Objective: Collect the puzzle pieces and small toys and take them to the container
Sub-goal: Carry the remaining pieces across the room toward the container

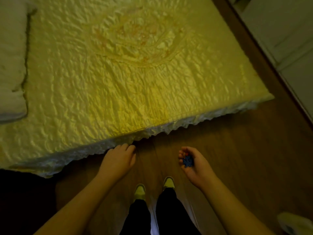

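My right hand (194,164) is cupped palm up over the wooden floor, holding blue puzzle pieces (187,161) and a small red-orange bit near the fingertips. My left hand (119,159) hangs palm down beside the frilled edge of the bed, its fingers curled under; I cannot see whether it holds anything. No container shows clearly in view.
A bed with a yellow quilted cover (118,73) fills the upper part, with a white pillow (10,65) at its left. Wooden floor (237,150) runs below and right. White cabinet fronts (288,39) stand at the far right. A pale object (294,223) lies at bottom right.
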`<state>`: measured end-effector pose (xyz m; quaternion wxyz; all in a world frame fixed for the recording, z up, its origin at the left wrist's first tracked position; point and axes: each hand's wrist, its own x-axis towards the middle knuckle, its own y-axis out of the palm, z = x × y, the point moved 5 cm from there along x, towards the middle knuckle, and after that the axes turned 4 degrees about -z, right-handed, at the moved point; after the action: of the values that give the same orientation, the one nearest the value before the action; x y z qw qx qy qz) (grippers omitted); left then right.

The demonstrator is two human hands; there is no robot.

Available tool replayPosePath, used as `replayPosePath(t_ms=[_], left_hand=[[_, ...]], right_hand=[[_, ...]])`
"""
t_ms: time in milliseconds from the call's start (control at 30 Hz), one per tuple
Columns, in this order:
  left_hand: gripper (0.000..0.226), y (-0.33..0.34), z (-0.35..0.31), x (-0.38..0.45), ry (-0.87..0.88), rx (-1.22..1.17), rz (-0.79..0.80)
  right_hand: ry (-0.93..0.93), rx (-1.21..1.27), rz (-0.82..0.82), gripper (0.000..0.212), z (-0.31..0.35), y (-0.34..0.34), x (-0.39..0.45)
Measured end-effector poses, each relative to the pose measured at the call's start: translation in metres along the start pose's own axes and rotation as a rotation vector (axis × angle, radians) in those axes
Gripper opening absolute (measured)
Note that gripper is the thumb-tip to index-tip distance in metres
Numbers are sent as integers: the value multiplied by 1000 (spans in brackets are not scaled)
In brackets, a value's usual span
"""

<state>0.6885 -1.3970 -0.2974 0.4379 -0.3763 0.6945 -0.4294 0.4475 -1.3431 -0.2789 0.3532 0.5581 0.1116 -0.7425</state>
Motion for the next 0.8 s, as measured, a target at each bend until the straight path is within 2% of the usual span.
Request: replayPosePath(t_ms=[67, 333, 633, 800], left_hand=[[25, -20, -22, 1, 89, 106, -6], [33, -73, -106, -15, 410, 174, -5], [60, -74, -218, -16, 748, 221, 52], [62, -61, -308, -35, 948, 279, 95]], right_hand=[[-46, 30, -16, 19, 10, -11, -22], [-165, 186, -136, 17, 14, -64, -85], [-297, 457, -221, 14, 32, -160, -126], [-348, 571, -257, 17, 35, -230, -144]])
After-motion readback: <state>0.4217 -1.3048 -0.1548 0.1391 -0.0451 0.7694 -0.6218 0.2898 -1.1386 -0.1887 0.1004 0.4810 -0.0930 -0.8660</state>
